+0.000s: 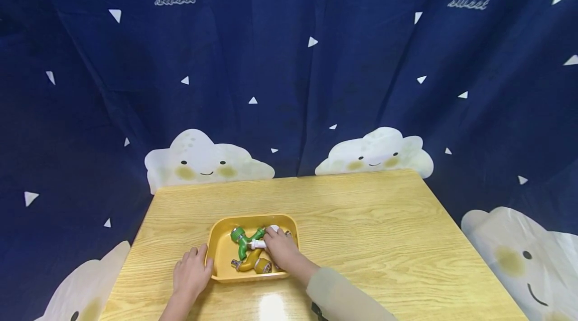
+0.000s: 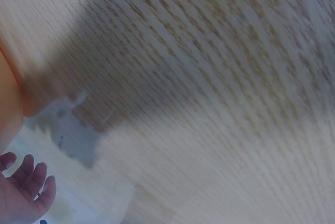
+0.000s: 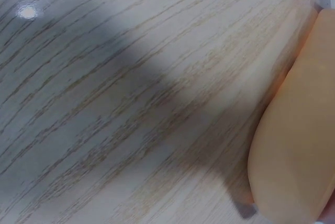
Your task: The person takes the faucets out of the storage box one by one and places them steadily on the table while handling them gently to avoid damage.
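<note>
A yellow tray (image 1: 221,247) holds several small taps. Among them are a green tap (image 1: 242,247), a yellow tap (image 1: 251,261) with a metal collar, and a white tap (image 1: 258,244) partly covered by my right hand (image 1: 282,250). That hand reaches over the tray's right side, its fingers curled down around the white tap. My left hand (image 1: 191,271) rests against the tray's left wall, thumb at the rim and fingers loosely bent. In the left wrist view the left hand's fingers (image 2: 34,179) show at the lower left corner, beside the tray's edge.
The tray stands on a light wooden table (image 1: 370,241), left of its middle. A dark blue curtain (image 1: 289,70) with white clouds and triangles hangs behind the table and down both sides. The right wrist view shows mostly tabletop and the tray's outer wall (image 3: 293,140).
</note>
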`<state>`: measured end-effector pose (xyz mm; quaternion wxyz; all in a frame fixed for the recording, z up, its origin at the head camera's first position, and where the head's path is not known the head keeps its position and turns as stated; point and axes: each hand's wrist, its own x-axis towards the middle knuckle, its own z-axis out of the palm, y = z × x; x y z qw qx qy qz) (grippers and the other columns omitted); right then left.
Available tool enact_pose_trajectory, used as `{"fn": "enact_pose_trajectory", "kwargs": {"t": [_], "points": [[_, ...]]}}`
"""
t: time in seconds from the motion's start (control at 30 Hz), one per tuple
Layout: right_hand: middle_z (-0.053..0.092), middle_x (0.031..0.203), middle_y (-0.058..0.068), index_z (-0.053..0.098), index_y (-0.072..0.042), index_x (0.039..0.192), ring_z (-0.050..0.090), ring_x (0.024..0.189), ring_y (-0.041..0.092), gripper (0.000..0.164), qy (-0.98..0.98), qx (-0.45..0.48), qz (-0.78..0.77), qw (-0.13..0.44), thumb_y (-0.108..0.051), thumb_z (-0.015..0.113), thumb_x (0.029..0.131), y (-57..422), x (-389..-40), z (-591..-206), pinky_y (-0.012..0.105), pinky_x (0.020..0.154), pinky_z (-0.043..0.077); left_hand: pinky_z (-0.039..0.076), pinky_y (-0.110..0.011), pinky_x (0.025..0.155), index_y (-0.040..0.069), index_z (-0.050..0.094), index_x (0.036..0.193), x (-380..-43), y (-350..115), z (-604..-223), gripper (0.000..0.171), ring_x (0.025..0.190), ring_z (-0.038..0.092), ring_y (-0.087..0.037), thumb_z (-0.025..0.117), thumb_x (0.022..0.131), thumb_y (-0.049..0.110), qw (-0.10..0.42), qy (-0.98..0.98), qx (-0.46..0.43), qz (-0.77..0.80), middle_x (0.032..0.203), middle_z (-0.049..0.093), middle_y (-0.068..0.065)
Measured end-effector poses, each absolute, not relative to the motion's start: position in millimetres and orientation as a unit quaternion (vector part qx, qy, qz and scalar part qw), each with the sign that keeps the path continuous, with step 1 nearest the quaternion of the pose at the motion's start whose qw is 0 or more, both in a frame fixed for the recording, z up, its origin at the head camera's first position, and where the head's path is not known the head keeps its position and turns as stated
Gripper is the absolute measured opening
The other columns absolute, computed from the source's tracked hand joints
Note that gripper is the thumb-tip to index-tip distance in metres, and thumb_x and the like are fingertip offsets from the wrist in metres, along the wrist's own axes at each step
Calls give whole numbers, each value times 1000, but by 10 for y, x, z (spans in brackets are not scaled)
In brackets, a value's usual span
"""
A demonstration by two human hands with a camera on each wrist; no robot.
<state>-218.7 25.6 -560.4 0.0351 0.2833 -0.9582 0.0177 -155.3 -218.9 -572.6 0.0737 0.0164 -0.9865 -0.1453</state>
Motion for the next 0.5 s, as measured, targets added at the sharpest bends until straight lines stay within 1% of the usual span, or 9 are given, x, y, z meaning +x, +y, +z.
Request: {"fn": "enact_pose_trajectory", "kwargs": {"t": [0.17, 0.33, 0.43, 0.5], "points": [[48, 126, -3, 58, -16, 111, 53, 106, 21, 24, -958, 285, -8, 32, -27, 53, 91, 245, -2182, -5603, 42, 79, 50, 44, -51, 67, 4, 52, 115, -1556, -2186, -5729, 34, 86, 54, -36, 46, 88, 25, 77, -986, 19, -147, 99, 56, -19], [46, 128, -6, 58, -17, 114, 53, 108, 21, 24, -958, 285, -28, 31, -23, 51, 92, 236, -2175, -5608, 42, 79, 51, 44, -50, 66, 4, 52, 114, -1553, -2184, -5732, 34, 87, 53, -36, 45, 89, 26, 77, -986, 20, -148, 99, 56, -19], [47, 124, -7, 58, -17, 112, 53, 106, 20, 23, -956, 290, -31, 41, -23, 52, 92, 245, -2177, -5608, 40, 78, 51, 43, -50, 66, 4, 52, 115, -1553, -2184, -5732, 35, 87, 53, -36, 45, 89, 26, 76, -986, 20, -148, 99, 56, -19], [48, 120, -7, 59, -17, 110, 54, 102, 19, 21, -953, 296, -36, 52, -25, 52, 92, 256, -2179, -5601, 38, 75, 52, 43, -49, 65, 4, 52, 116, -1554, -2185, -5729, 35, 87, 53, -35, 45, 89, 26, 75, -986, 20, -149, 98, 56, -18]]}}
